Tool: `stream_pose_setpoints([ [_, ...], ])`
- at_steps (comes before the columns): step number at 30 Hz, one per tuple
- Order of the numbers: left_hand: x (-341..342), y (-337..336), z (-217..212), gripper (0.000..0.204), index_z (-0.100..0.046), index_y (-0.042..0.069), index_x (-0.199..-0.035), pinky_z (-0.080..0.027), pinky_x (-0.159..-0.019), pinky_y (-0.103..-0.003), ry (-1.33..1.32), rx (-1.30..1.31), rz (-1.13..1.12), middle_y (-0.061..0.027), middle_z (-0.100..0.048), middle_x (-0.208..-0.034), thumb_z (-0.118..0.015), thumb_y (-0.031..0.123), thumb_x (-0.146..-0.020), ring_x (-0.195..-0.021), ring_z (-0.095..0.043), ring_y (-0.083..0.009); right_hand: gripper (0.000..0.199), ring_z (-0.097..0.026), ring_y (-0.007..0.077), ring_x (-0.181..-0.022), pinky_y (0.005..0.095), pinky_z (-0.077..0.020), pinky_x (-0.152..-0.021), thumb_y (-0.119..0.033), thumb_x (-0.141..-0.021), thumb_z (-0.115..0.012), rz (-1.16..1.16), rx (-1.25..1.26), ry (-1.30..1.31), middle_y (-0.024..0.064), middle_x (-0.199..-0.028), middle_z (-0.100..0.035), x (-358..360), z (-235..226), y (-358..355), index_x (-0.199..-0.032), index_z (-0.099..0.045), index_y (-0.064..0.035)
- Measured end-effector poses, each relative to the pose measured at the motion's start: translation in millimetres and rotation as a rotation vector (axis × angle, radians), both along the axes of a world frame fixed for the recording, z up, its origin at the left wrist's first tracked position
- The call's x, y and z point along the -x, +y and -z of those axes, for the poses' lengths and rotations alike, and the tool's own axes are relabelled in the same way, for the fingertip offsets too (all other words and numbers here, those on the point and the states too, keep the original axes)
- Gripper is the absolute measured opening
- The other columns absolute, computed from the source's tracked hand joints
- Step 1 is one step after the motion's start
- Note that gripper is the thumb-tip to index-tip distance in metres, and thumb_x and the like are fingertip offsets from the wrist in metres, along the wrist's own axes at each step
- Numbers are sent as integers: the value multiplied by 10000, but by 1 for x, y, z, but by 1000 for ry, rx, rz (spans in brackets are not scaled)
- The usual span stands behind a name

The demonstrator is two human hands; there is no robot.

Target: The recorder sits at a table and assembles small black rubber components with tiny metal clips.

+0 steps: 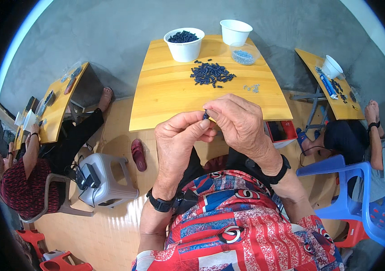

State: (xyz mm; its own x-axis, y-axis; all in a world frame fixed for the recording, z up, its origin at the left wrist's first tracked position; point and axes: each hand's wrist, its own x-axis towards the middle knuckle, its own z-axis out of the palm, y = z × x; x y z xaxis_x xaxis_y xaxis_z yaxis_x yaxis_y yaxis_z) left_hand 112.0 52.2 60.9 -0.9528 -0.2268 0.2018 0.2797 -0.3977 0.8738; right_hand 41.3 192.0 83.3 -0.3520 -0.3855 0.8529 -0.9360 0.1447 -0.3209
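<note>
Two-handed pinch on one small dark piece point(206, 116)

Left hand point(179, 128) has thumb and forefinger closed on it, by the table's point(161, 99) 6 o'clock edge; from there, white tub point(185, 52) sits at 11, dark pile point(211, 73) at 12, likely for easy reach. Right hand point(241, 118) pinches it too, no gap, probably because it's fiddly one-handed. Clear bowl point(245, 58) at 1, loose pale bits point(252, 88) at 2, seemingly kept apart so nothing mixes.

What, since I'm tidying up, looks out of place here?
A red slipper lies on the floor by the table's near left corner; it looks odd because it seems empty. The dark pieces lie loosely heaped, with no visible damage.
</note>
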Motion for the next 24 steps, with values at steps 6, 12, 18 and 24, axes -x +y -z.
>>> stream_pose_setpoints([
  [6,-2,4,-5,122,-676,-64,-965,-573,-645,-260,-3,76,-18,-135,-694,-829,-617,-44,-861,-695,-675,-161,180,-607,248,-645,337,-490,-545,-61,-690,-683,122,-24,250,81,-726,-575,-2,3,1,-850,-605,-26],
  [12,3,5,0,124,-681,-55,-966,-574,-643,-260,-39,68,-39,-135,-696,-833,-615,-39,-863,-695,-676,-161,183,-608,254,-642,333,-493,-547,-67,-697,-682,107,-35,217,86,-731,-580,4,13,3,-857,-608,-16],
  [18,7,0,-6,122,-685,-32,-972,-582,-643,-273,-43,48,28,-137,-701,-850,-631,-2,-867,-711,-685,-171,128,-642,261,-679,325,-506,-576,-92,-850,-652,-152,38,-269,121,-774,-635,12,10,5,-930,-636,6],
  [24,9,-6,0,132,-687,-28,-975,-577,-648,-274,-44,-4,28,-134,-705,-859,-650,0,-852,-718,-686,-168,256,-651,254,-728,332,-525,-620,-156,-833,-678,-168,-81,-144,127,-842,-640,14,1,10,-1021,-614,5],
])
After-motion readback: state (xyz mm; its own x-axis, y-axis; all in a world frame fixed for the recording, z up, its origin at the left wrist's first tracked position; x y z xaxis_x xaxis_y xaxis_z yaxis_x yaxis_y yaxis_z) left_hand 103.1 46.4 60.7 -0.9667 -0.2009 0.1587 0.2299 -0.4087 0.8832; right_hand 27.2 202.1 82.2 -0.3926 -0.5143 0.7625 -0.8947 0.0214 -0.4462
